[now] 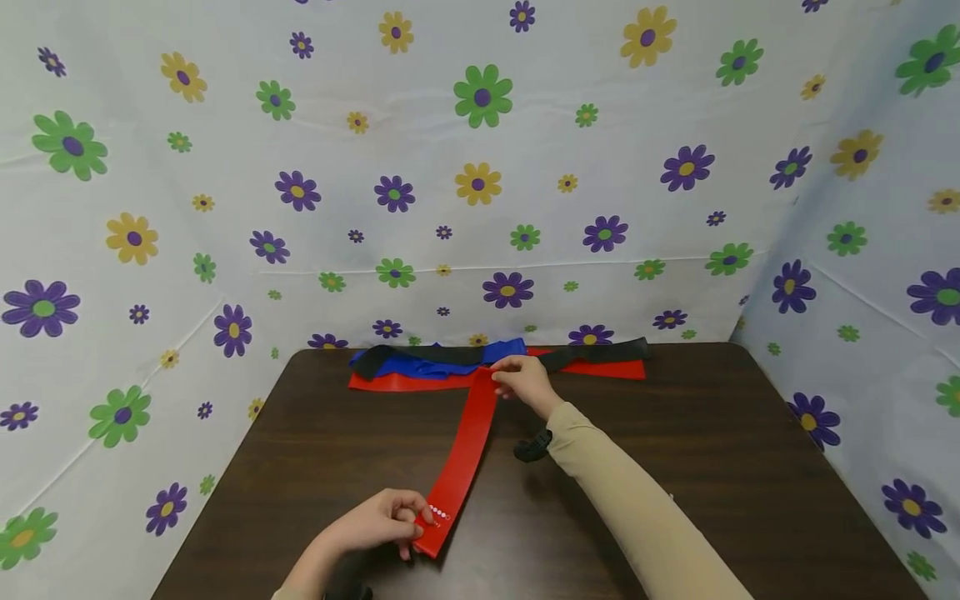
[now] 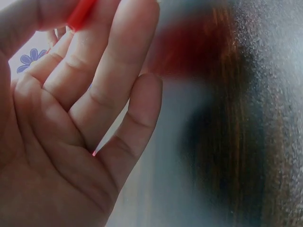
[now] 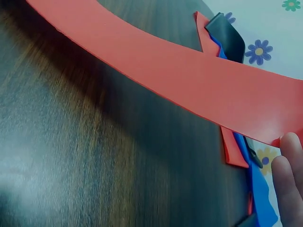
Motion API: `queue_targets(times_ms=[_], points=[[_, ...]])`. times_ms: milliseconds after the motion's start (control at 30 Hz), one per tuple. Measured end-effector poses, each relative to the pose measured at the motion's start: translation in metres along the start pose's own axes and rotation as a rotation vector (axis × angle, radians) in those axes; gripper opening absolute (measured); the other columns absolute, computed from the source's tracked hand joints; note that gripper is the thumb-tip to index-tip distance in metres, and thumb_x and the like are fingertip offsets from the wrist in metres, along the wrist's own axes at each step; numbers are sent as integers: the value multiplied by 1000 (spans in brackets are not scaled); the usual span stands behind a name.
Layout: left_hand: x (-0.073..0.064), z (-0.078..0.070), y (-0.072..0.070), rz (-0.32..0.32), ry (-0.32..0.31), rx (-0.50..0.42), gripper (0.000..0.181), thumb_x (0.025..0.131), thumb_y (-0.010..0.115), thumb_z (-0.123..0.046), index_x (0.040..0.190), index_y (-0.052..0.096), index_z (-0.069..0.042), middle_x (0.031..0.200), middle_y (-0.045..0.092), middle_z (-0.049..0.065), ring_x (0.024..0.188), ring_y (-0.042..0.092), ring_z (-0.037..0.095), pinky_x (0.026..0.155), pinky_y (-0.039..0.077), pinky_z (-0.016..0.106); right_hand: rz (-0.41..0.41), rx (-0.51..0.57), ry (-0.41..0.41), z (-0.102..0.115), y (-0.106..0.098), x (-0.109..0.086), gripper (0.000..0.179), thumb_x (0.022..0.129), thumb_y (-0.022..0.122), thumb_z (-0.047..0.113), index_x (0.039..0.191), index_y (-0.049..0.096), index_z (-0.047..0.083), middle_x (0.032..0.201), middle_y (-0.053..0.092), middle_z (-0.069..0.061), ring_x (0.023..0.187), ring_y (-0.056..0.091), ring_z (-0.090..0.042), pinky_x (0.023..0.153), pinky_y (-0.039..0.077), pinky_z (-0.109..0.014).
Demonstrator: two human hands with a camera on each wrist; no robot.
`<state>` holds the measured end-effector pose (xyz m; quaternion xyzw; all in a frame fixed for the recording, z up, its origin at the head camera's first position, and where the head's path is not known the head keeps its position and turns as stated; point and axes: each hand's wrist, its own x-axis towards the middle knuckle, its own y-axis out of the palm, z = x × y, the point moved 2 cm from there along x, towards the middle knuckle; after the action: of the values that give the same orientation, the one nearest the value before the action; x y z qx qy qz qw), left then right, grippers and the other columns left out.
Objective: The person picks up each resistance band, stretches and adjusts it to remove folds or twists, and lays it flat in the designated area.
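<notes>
A red resistance band [image 1: 463, 454] stretches between my two hands above the dark table, sagging a little in its middle. My left hand [image 1: 384, 518] pinches its near end, beside a row of white printed dots. In the left wrist view, a bit of the red band [image 2: 81, 14] shows between thumb and fingers, while the other fingers are loosely bent. At the far end, my right hand [image 1: 525, 383] pinches the band close to the back pile. The right wrist view shows the flat red band [image 3: 180, 71] lifted off the tabletop, with two fingertips [image 3: 289, 156] at its edge.
Along the table's back edge lie blue [image 1: 427, 363], black [image 1: 600, 353] and other red bands [image 1: 622, 369], overlapping. A white flowered cloth [image 1: 480, 233] hangs behind and at both sides. The brown wooden table [image 1: 300, 450] has a glossy top.
</notes>
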<state>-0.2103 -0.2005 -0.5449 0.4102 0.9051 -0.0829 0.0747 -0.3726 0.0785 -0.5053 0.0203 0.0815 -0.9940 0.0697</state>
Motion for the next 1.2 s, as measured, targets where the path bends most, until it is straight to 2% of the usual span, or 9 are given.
queue_targets(times_ms=[233,333,500,600,733,900,1100,1200], points=[[0,3,-2,31,-37,-20,20,91,59,-4,109,60,4,64,52,-3,62,63,12,64,57,32,-9,17,-16,-2,8,4,15,87,71,7,101,72,2,94,70,-12,70,70,-26,73,56,-46],[-1,5,-2,33,-43,-32,19,91,59,-3,109,59,4,65,53,-2,63,64,13,65,57,32,-15,11,-24,-3,13,5,15,87,71,7,101,72,1,94,71,-13,74,71,-29,72,56,-45],[0,5,1,17,-55,-1,18,92,60,-7,108,61,1,68,61,8,66,68,18,59,54,30,-12,4,-24,-6,22,6,15,87,71,6,101,72,1,92,71,-12,79,70,-31,74,56,-44],[1,5,4,19,-72,17,18,93,60,-10,108,61,-1,74,65,15,67,69,19,55,50,26,-5,-5,-29,-9,28,7,13,87,71,5,100,72,2,92,71,-11,79,71,-29,73,57,-42],[3,7,7,32,-85,14,18,93,61,-10,108,61,-1,79,68,18,66,69,16,53,48,23,-4,-29,-53,-9,36,9,13,86,71,4,98,73,1,92,72,-12,77,71,-24,72,57,-40],[4,7,8,39,-83,13,17,94,61,-10,108,61,0,79,67,21,65,69,15,53,48,23,0,-44,-61,-9,45,10,13,86,70,4,99,72,1,90,72,-11,77,70,-21,73,57,-40],[4,8,10,36,-100,-9,17,94,61,-9,108,61,0,79,60,33,68,69,32,52,48,24,2,-79,-57,-11,54,12,14,87,69,3,101,72,1,86,71,-10,76,69,-20,71,57,-35],[4,9,10,43,-95,-20,17,94,61,-9,108,61,0,82,61,34,68,69,32,51,47,23,5,-104,-64,-11,58,12,14,88,68,4,101,72,1,86,71,-10,76,69,-20,70,57,-33]])
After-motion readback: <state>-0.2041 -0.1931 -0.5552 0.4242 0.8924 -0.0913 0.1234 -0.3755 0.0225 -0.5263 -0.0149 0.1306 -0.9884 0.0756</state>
